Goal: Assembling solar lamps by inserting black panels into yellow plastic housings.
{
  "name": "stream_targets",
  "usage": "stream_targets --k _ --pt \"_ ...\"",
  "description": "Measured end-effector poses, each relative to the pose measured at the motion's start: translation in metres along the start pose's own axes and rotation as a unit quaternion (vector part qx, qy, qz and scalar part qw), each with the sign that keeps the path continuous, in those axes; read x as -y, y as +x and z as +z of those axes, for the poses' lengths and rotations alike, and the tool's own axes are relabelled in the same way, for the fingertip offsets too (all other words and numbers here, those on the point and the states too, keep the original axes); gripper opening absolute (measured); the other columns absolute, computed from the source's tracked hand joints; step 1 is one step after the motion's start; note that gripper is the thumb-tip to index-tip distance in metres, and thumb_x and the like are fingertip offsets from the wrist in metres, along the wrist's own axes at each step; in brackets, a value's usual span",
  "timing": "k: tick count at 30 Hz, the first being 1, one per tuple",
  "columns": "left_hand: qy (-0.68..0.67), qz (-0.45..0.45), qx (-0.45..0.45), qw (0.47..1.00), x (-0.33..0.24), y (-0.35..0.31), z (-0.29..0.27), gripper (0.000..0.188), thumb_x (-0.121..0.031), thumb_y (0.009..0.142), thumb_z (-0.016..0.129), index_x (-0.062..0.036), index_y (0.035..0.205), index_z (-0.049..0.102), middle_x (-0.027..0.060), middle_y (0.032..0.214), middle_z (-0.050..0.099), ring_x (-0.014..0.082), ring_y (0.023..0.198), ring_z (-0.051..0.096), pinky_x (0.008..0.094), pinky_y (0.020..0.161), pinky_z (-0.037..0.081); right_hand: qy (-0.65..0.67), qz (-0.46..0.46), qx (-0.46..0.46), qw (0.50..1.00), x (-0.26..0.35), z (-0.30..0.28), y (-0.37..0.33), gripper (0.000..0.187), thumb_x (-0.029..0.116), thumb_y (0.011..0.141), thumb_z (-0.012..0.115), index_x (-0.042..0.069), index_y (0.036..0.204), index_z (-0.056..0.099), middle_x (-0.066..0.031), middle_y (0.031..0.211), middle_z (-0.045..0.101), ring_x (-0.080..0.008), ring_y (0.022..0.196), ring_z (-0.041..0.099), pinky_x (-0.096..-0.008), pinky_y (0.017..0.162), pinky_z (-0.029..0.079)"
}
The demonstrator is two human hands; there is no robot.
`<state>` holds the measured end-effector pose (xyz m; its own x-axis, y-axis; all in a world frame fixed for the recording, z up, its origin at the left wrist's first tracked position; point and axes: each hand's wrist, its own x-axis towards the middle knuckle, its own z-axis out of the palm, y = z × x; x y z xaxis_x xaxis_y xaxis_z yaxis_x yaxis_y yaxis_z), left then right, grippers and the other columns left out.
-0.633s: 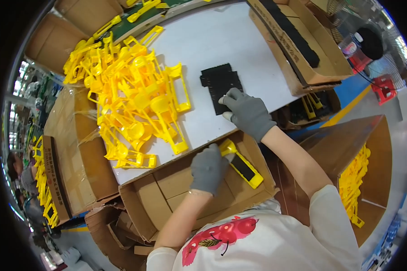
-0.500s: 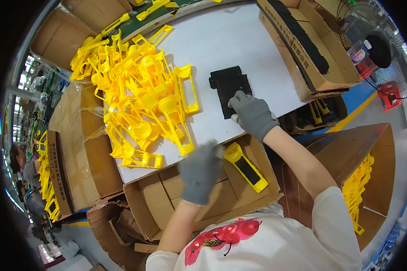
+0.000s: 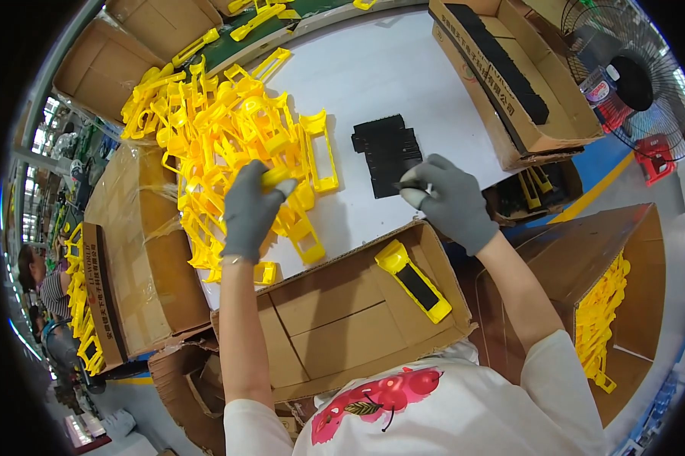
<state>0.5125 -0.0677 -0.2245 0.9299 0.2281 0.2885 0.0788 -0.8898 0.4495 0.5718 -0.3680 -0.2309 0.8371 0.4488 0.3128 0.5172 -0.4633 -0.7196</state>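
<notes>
Gray work gloves cover both hands. At the edge of a heap of yellow plastic housings (image 3: 206,144), my left hand (image 3: 253,213) is closed, with thumb and fingers around one yellow plastic housing (image 3: 275,176). My right hand (image 3: 453,204) pinches a small black strip (image 3: 400,185) beside the lower right edge of a stack of black strips (image 3: 384,152), which lies on the white table (image 3: 335,76). Below the table edge, an open cardboard box (image 3: 342,334) holds one yellow housing with a black strip in its slot (image 3: 412,283).
A long cardboard box (image 3: 536,140) with black pieces inside stands at the table's right. Farther right are a fan (image 3: 631,83) and a drink bottle (image 3: 601,87). Yellow housings fill a carton (image 3: 602,319) at lower right. A taped carton (image 3: 141,243) stands left.
My left hand has moved from above the open box up and left to the heap, closing on a housing. My right hand has drawn slightly right and down from the black stack.
</notes>
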Motion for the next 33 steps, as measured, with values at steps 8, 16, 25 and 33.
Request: stream_targets --k 8,16,25,33 --pt "-0.206 -0.009 -0.064 0.976 -0.052 -0.097 -0.056 0.025 -0.013 0.078 0.073 0.0023 0.089 0.057 0.0110 0.104 0.056 0.0220 0.085 0.059 0.0322 0.071 0.050 0.301 0.185 -0.121 0.928 0.028 -0.006 -0.027 0.021 0.021 0.094 0.059 0.003 0.100 0.050 -0.0039 0.081 0.066 -0.0024 0.071 0.057 -0.0194 0.061 0.047" --pt "-0.063 0.294 0.050 0.952 -0.093 -0.141 -0.033 0.039 -0.015 0.069 0.081 -0.0033 0.070 0.044 0.0181 0.103 0.059 0.0349 0.084 0.059 0.0379 0.068 0.052 0.227 0.185 0.096 0.951 0.030 0.025 -0.018 0.016 0.017 0.094 0.055 0.005 0.104 0.049 -0.0011 0.088 0.057 -0.0054 0.081 0.047 -0.0238 0.072 0.043" --pt "-0.745 -0.269 0.196 0.578 -0.093 -0.168 -0.008 0.079 -0.017 0.086 0.062 0.0015 0.146 0.015 0.0206 0.130 0.050 0.0272 0.102 0.062 0.0287 0.078 0.055 0.310 0.141 -0.100 0.935 0.031 0.024 -0.072 0.017 0.018 0.097 0.051 0.003 0.105 0.048 -0.0050 0.077 0.064 -0.0057 0.059 0.056 -0.0222 0.057 0.046" --pt "-0.656 -0.361 0.153 0.645 -0.079 -0.173 0.005 0.037 -0.015 0.090 0.060 0.0047 0.121 0.054 0.0181 0.104 0.064 0.0207 0.078 0.066 0.0239 0.062 0.052 0.273 0.223 -0.100 0.930 0.052 -0.035 -0.083 0.015 0.011 0.092 0.057 -0.001 0.103 0.058 -0.0071 0.084 0.066 -0.0083 0.074 0.062 -0.0226 0.065 0.050"
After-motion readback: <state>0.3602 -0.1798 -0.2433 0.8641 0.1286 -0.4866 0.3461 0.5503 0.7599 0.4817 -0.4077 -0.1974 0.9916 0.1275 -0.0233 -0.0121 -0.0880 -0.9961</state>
